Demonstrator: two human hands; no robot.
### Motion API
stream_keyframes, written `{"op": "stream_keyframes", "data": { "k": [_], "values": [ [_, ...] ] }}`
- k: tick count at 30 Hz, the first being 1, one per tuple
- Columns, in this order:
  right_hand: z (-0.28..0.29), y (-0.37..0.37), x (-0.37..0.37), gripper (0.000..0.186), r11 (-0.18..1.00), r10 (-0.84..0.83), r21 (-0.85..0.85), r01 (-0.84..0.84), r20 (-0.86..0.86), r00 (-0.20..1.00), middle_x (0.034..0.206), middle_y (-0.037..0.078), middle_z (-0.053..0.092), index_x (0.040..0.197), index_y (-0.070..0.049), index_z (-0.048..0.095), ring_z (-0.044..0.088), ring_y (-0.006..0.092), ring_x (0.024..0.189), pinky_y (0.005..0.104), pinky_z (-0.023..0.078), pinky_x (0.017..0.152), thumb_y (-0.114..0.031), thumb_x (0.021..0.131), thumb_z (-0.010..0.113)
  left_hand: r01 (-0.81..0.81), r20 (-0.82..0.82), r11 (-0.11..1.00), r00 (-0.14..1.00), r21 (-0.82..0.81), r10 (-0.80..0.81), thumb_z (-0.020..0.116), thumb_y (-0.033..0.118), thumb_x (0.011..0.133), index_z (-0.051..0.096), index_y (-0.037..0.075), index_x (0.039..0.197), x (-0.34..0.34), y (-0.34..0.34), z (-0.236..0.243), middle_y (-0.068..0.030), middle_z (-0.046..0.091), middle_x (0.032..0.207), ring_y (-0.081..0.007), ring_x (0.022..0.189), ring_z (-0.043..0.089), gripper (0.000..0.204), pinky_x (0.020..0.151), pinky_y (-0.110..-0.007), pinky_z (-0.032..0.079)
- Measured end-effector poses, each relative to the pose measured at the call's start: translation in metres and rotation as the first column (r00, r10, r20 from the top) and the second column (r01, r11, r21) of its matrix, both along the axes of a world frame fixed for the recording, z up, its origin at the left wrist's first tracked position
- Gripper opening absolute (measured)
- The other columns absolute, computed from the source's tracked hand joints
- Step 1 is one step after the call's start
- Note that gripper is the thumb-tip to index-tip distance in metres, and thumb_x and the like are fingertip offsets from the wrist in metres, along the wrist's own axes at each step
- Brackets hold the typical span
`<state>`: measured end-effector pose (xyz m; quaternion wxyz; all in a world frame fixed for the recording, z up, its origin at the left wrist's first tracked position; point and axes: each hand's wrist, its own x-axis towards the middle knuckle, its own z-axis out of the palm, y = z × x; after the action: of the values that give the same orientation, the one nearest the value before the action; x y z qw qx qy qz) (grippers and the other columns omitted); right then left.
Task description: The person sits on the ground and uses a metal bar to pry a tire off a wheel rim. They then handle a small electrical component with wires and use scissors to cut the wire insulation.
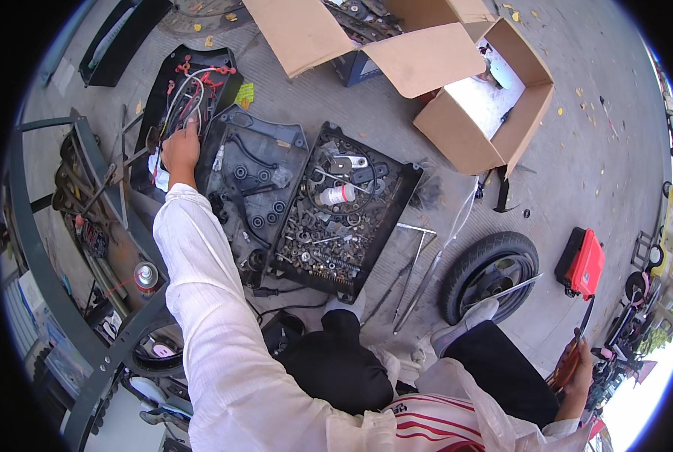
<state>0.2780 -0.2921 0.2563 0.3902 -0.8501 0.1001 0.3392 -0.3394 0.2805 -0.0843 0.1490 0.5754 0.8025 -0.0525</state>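
Observation:
My left hand [180,154] reaches into a black tray [149,113] at the left, its fingers curled down at a bundle of red-ended tools [210,74] and a pale cable [200,89]. What lies in those fingers is hidden. Low on the right, my right hand [577,374] is closed around a tool with an orange-brown handle [566,366]; a dark, narrow length [588,319] rises above the hand. Beside the left forearm are a grey plastic tray [283,162] with black parts and a black tray [410,197] of nuts, bolts, springs and a white bottle [335,195].
Open cardboard boxes [457,128] stand at the back. A small wheel with tyre [490,286] lies near my foot, beside metal rods [418,290]. Further right is a red case [581,264]. At left, a dark metal frame [73,301] surrounds parts and a spray can [146,276].

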Motion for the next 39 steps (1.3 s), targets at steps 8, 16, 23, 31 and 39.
{"op": "stream_keyframes", "data": {
  "k": [8, 16, 23, 31, 39],
  "values": [
    [0.001, 0.018, -0.002, 0.047, 0.988, 0.138, 0.084, -0.131, -0.077, 0.988, 0.083, -0.002, 0.055, 0.137, -0.010, 0.047, 0.053, 0.0074, 0.066, 0.0207, 0.042, 0.052, -0.031, 0.095, 0.053, -0.456, 0.839, 0.841, 0.544, 0.292, 0.003, 0.040, 0.037, 0.101, 0.065, 0.002, 0.120, -0.056, -0.019, 0.050, -0.0105, 0.067, 0.109, -0.0184, 0.099, 0.059, 0.047, 0.092, -0.028, 0.040],
    [0.005, 0.023, 0.001, 0.046, 0.955, 0.232, 0.208, -0.212, -0.077, 0.970, 0.083, -0.002, 0.056, 0.136, -0.005, 0.046, 0.053, 0.0075, 0.065, 0.0206, 0.044, 0.052, -0.026, 0.095, 0.053, -0.716, 0.976, 0.664, 0.154, 0.217, -0.153, 0.071, 0.019, 0.087, 0.066, 0.001, 0.110, -0.047, -0.030, 0.125, -0.0058, 0.067, 0.103, -0.0148, 0.090, 0.062, 0.030, 0.082, -0.028, 0.046],
    [0.013, 0.022, -0.014, 0.047, 0.943, 0.228, 0.264, -0.201, -0.077, 0.971, 0.083, -0.001, 0.056, 0.137, -0.005, 0.044, 0.054, 0.0070, 0.065, 0.0198, 0.045, 0.052, -0.026, 0.096, 0.053, -0.721, 0.907, 0.586, 0.416, 0.371, -0.062, 0.070, 0.004, 0.080, 0.053, -0.002, 0.119, -0.066, -0.040, 0.103, -0.0122, 0.067, 0.098, -0.0166, 0.083, 0.062, 0.044, 0.069, -0.029, 0.047],
    [0.018, 0.006, -0.013, 0.048, 0.948, 0.200, 0.265, -0.174, -0.072, 0.977, 0.084, -0.001, 0.054, 0.137, -0.005, 0.044, 0.053, 0.0065, 0.065, 0.0198, 0.044, 0.052, -0.026, 0.096, 0.053, -0.388, 0.824, 0.864, 0.565, 0.319, -0.050, 0.064, 0.002, 0.079, 0.044, 0.007, 0.139, -0.074, -0.065, 0.082, -0.0097, 0.064, 0.100, -0.0172, 0.089, 0.062, 0.064, 0.082, -0.030, 0.046],
    [0.018, 0.007, -0.014, 0.048, 0.942, 0.225, 0.271, -0.199, -0.065, 0.972, 0.084, -0.001, 0.054, 0.137, -0.004, 0.043, 0.053, 0.0072, 0.067, 0.0207, 0.045, 0.052, -0.026, 0.096, 0.053, -0.073, 0.082, 0.683, 0.996, 0.727, 0.018, 0.070, 0.033, 0.085, 0.071, 0.003, 0.105, -0.062, -0.070, 0.098, -0.0158, 0.066, 0.098, -0.0262, 0.098, 0.063, 0.036, 0.090, -0.036, 0.045]
  ]
}}
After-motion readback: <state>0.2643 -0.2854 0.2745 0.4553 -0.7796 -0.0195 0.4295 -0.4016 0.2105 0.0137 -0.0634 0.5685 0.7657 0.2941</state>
